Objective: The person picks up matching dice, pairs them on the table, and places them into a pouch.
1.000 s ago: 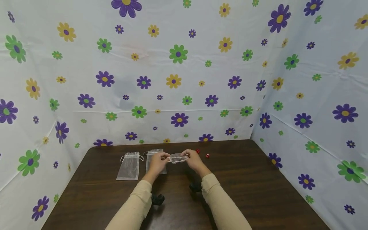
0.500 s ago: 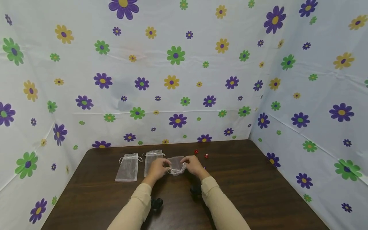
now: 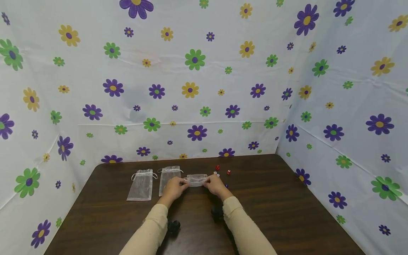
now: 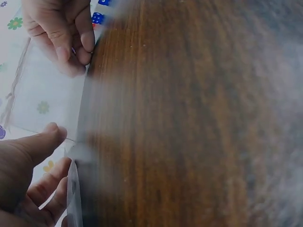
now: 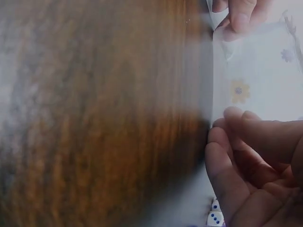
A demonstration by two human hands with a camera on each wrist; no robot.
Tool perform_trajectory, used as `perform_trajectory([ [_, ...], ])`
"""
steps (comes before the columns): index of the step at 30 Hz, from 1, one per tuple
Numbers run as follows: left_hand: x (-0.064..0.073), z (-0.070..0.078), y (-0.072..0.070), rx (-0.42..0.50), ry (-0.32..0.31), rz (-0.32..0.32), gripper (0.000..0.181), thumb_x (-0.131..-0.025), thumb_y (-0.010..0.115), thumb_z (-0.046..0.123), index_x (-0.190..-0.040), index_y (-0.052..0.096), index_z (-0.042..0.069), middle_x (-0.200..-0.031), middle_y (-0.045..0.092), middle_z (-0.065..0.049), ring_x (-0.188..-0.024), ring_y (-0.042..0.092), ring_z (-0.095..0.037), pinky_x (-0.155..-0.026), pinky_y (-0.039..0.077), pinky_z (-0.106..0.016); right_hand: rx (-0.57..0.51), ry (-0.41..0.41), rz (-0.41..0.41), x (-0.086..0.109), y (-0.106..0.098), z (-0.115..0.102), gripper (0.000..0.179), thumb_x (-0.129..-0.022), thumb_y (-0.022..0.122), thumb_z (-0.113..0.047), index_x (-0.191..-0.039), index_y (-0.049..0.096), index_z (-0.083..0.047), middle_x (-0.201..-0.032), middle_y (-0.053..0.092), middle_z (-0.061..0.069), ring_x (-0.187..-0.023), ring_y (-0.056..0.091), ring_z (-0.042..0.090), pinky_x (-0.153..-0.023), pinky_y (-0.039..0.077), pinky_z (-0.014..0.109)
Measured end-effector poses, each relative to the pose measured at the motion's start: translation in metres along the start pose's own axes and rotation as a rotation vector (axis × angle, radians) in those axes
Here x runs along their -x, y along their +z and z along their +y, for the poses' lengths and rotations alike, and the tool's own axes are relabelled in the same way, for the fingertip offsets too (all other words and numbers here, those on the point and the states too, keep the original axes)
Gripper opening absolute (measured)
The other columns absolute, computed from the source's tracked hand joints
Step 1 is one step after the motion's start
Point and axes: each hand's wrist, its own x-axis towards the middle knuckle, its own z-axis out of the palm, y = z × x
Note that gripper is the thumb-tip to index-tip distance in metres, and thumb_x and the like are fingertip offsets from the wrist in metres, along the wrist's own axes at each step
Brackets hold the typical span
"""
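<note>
A small sheer white drawstring bag (image 3: 196, 180) is stretched between both hands over the table. My left hand (image 3: 175, 187) pinches its left side and my right hand (image 3: 216, 185) pinches its right side. In the left wrist view the bag (image 4: 45, 99) is see-through, with the wall's flowers showing through it, and its cord runs along the edge away from the fingertips. The right wrist view shows my right hand (image 5: 255, 165) with thumb and fingers together at the bag's edge (image 5: 260, 71). No contents show inside it.
Two similar drawstring bags, one at the left (image 3: 141, 186) and one (image 3: 170, 177) partly behind my left hand, lie on the brown table (image 3: 261, 209). Right of the held bag are red dice (image 3: 228, 172), white dice (image 3: 216, 174) and a blue die (image 3: 226, 186). Flowered cloth (image 3: 204, 88) walls the table.
The bag's corded edge sagged in a bunch between my hands; now the bag is drawn out straight and flatter. Both hands have shifted slightly toward me, and white dice have come into view.
</note>
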Motion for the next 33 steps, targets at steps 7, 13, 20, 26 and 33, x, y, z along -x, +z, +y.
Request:
perform_trajectory([
  [7, 0.0009, 0.0020, -0.0011, -0.036, 0.004, -0.005, 0.011, -0.092, 0.076, 0.027, -0.095, 0.081, 0.018, -0.113, 0.068, -0.007, -0.112, 0.061, -0.036, -0.086, 0.046, -0.063, 0.035, 0.003, -0.026, -0.0015, -0.0027, -0.0024, 0.016, -0.097, 0.068, -0.007, -0.088, 0.079, 0.001, -0.082, 0.069, 0.007, -0.069, 0.053, 0.013, -0.064, 0.047, 0.028],
  [13, 0.0006, 0.0051, -0.0020, -0.050, 0.003, -0.005, 0.014, -0.094, 0.073, 0.028, -0.096, 0.080, 0.016, -0.115, 0.067, -0.008, -0.113, 0.060, -0.036, -0.085, 0.047, -0.062, -0.027, 0.066, -0.022, -0.0010, -0.0040, -0.0039, 0.016, -0.097, 0.068, -0.007, -0.092, 0.079, 0.003, -0.088, 0.072, 0.010, -0.077, 0.063, 0.017, -0.073, 0.055, 0.033],
  [20, -0.0004, 0.0052, -0.0041, -0.057, -0.011, -0.017, 0.013, -0.095, 0.072, 0.028, -0.096, 0.079, 0.017, -0.117, 0.066, -0.010, -0.113, 0.060, -0.037, -0.086, 0.046, -0.063, -0.046, 0.082, -0.022, -0.0023, -0.0018, -0.0012, 0.015, -0.097, 0.069, -0.008, -0.097, 0.079, 0.002, -0.092, 0.074, 0.012, -0.084, 0.070, 0.022, -0.077, 0.058, 0.036],
  [26, 0.0001, 0.0038, -0.0061, -0.057, -0.002, -0.001, 0.009, -0.094, 0.073, 0.026, -0.095, 0.077, 0.018, -0.114, 0.067, -0.010, -0.111, 0.061, -0.036, -0.085, 0.047, -0.062, -0.073, 0.093, -0.017, -0.0024, 0.0002, 0.0011, 0.014, -0.097, 0.069, -0.007, -0.098, 0.079, 0.003, -0.092, 0.074, 0.012, -0.084, 0.070, 0.021, -0.078, 0.058, 0.036],
  [33, -0.0028, 0.0024, -0.0097, 0.094, 0.111, 0.101, 0.032, -0.091, 0.077, 0.012, -0.120, 0.064, 0.006, -0.119, 0.061, -0.017, -0.109, 0.059, -0.036, -0.090, 0.048, -0.055, -0.115, 0.113, -0.009, 0.0008, 0.0018, 0.0010, 0.014, -0.097, 0.068, -0.006, -0.100, 0.078, 0.004, -0.092, 0.073, 0.012, -0.084, 0.070, 0.021, -0.077, 0.057, 0.035],
])
